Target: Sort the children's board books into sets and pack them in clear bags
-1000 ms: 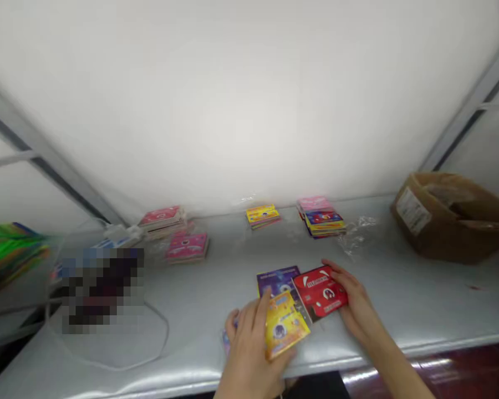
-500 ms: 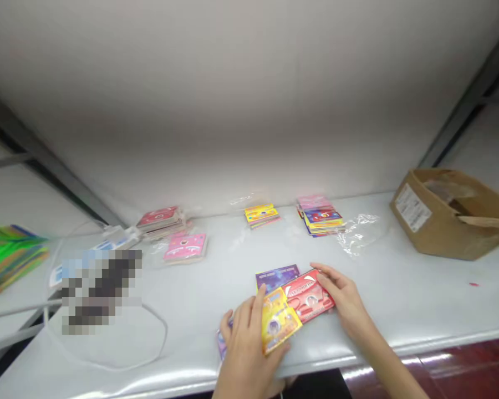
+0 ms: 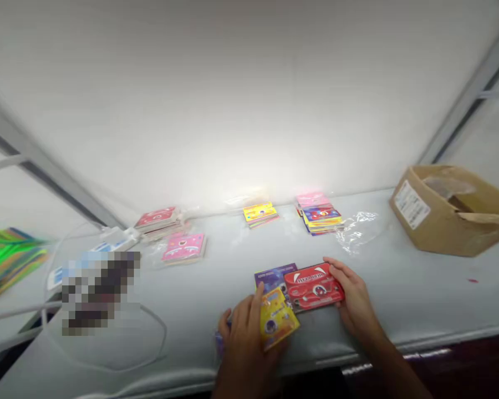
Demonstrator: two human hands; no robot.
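Observation:
My right hand (image 3: 355, 296) grips a red card (image 3: 314, 287) at its right edge, thumb on top and fingers round the side. Closed over a yellow card (image 3: 279, 317) is my left hand (image 3: 244, 332), which also covers part of a purple card or packet at its left. A blue-purple card (image 3: 270, 277) lies behind, partly overlapped by the red and yellow ones. Whether more cards are stacked under my left palm is hidden.
Card stacks stand along the back: red (image 3: 158, 217), pink (image 3: 184, 247), yellow (image 3: 260, 211) and a mixed one (image 3: 322, 215). Clear plastic film (image 3: 357, 233) lies beside the mixed stack. An open cardboard box (image 3: 449, 216) is at right; a power strip (image 3: 112, 241) and white cable (image 3: 165, 332) are at left.
The red card has shifted slightly right and turned flatter toward view, clear of more of the yellow card. My right hand moved right with it; my left hand stays nearly in place.

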